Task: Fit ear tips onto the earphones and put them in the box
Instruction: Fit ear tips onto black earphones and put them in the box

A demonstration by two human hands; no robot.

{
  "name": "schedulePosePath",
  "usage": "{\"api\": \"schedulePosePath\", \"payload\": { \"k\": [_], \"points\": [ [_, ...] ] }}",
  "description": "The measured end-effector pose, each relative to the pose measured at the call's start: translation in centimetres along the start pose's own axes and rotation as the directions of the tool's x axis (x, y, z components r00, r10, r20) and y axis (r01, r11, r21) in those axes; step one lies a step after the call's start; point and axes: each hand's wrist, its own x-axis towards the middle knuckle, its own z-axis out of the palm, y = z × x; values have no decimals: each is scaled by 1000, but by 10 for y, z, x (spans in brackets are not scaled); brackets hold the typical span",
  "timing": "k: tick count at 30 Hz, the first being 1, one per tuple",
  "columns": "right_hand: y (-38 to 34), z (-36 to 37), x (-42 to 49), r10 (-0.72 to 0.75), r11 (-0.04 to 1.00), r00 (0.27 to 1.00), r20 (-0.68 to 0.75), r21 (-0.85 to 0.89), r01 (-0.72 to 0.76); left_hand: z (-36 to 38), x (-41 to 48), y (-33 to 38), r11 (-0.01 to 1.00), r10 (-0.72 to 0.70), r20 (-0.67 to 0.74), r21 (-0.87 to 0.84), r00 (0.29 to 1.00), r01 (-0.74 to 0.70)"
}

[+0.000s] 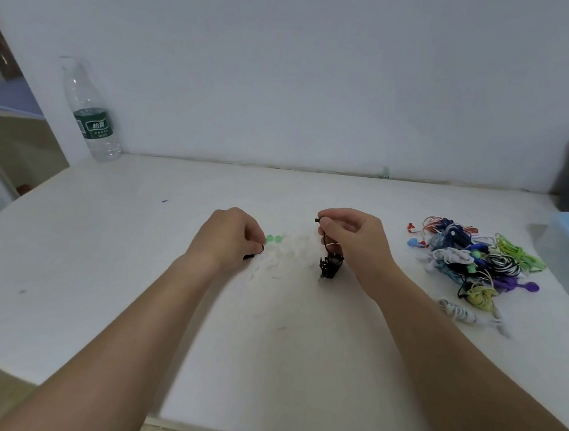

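White desk (133,271): right fingers (327,224) are pinched on a black earphone (317,220), left fingers (252,236) on a black part (260,248); boxing is judged outstanding.

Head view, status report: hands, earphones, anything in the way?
Right hand pinches black earphone, cable bundle hanging below. Left hand pinches small black piece by loose ear tips; too small to identify. Nothing blocks the hands.

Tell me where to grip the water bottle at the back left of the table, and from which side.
Wrap a hand round the water bottle at its green label, coming from the front right. It stands upright close to the wall, with the table edge on its left, so that side is open.
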Motion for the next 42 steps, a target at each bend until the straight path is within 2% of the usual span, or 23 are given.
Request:
{"api": "schedulePosePath", "payload": {
  "k": [9,19,23,26,29,33,38,40,42],
  "points": [
    [8,-12,0,-11,1000,999,32,28,11,1,5,4,991,35,61,127,998,-42],
    [21,-22,1,-29,999,998,56,39,27,-2,4,6,986,42,97,158,994,-58],
    [22,-23,1,-39,997,997,60,68,35,-10,4,11,998,35,-5,46,999,-34],
    [23,-22,1,-54,996,996,66,78,49,-13,6,25,983,19,-112,-180,994,-39],
    [22,-22,0,-64,992,995,75,113,55,-5,6,43,872,-24,-97,-489,995,-27],
    [20,-24,-1,-44,986,996,71,162,32,15,12,59,652,-8,51,-757,999,44],
    [17,-23,0,-10,974,998,63,227,-4,34,17,64,312,4,178,-935,984,168],
    [15,-23,1,6,971,998,58,239,-19,37,18,63,243,-7,207,-949,978,202],
    [13,-22,0,19,969,998,53,244,-32,37,18,62,214,-1,226,-951,974,221]
  ]
}}
